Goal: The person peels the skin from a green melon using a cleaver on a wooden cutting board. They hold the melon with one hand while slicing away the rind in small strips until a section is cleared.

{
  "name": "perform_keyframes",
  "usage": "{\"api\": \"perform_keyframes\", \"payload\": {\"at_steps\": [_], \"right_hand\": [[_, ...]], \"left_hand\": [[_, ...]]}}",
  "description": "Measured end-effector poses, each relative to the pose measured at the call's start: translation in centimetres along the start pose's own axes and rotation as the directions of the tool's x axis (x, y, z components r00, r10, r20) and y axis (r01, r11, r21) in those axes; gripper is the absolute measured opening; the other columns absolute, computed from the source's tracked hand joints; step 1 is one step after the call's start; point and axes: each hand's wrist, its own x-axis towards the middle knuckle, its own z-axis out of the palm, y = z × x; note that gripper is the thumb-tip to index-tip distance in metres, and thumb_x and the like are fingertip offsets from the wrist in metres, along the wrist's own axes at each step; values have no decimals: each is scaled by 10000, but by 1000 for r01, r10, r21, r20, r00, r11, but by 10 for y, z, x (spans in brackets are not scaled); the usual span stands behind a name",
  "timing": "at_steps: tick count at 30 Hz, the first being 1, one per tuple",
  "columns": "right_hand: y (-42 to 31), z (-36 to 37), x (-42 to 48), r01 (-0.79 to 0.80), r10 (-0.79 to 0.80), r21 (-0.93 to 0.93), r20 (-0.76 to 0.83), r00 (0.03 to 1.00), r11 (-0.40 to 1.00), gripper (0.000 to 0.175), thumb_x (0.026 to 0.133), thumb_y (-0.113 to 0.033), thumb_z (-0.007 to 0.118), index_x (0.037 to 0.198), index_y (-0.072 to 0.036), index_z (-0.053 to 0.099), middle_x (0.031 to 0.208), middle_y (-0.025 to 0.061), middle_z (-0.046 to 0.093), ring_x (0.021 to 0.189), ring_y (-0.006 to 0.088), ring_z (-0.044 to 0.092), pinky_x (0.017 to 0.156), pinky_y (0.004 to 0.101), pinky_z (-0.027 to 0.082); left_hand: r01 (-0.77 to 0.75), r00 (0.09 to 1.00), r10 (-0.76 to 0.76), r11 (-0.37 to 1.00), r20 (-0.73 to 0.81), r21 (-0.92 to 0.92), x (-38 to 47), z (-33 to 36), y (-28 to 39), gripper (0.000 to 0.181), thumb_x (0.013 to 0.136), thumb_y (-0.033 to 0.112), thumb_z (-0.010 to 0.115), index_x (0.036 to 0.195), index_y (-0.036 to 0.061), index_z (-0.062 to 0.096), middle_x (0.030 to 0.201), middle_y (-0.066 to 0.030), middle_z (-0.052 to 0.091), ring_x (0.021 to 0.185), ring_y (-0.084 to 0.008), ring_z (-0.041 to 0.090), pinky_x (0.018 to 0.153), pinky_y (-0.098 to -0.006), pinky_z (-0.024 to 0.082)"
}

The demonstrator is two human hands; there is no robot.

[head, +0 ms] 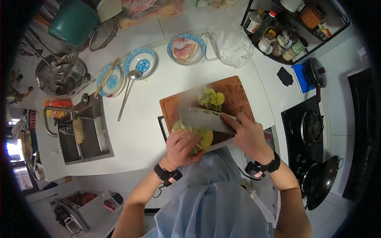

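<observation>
My right hand grips the handle of a cleaver, whose broad blade lies flat-looking above the lower part of a wooden cutting board. Beneath my left hand is a large yellow-green piece of vegetable or fruit at the board's near edge; my fingers are spread over it and press against it. A small heap of cut yellow-green pieces rests on the board beyond the blade. Whether the blade touches the large piece cannot be told.
Beyond the board stand a plate of raw meat, a plastic bag and a blue-rimmed bowl. A ladle leans on that bowl. The sink is at left, the gas stove at right, below a condiment rack.
</observation>
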Motion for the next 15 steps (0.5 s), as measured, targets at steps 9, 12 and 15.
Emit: {"api": "perform_keyframes", "payload": {"at_steps": [9, 12, 15], "right_hand": [[-24, -7, -21, 95, -98, 31, 97, 990, 995, 485, 800, -81, 534, 1280, -148, 527, 792, 77, 505, 575, 219, 589, 474, 328, 494], [-24, -4, -24, 68, -70, 20, 99, 993, 997, 489, 802, -82, 536, 1287, -148, 525, 798, 75, 499, 572, 220, 592, 473, 326, 496], [-22, -9, -26, 52, -52, -2, 119, 992, 999, 488, 804, -86, 540, 1287, -153, 530, 808, 73, 495, 569, 219, 595, 472, 320, 500]], "left_hand": [[242, 935, -198, 962, 293, -123, -9, -3, 5, 444, 549, 237, 758, 979, 157, 681, 1011, -45, 643, 919, -312, 596, 750, -416, 502], [248, 939, -218, 965, 268, -83, -4, -2, 8, 462, 529, 212, 737, 988, 182, 685, 1010, -42, 643, 900, -309, 593, 731, -403, 499], [231, 958, -212, 969, 192, -85, 0, 0, 6, 456, 513, 202, 727, 965, 162, 680, 993, -48, 638, 870, -305, 588, 709, -402, 496]]}}
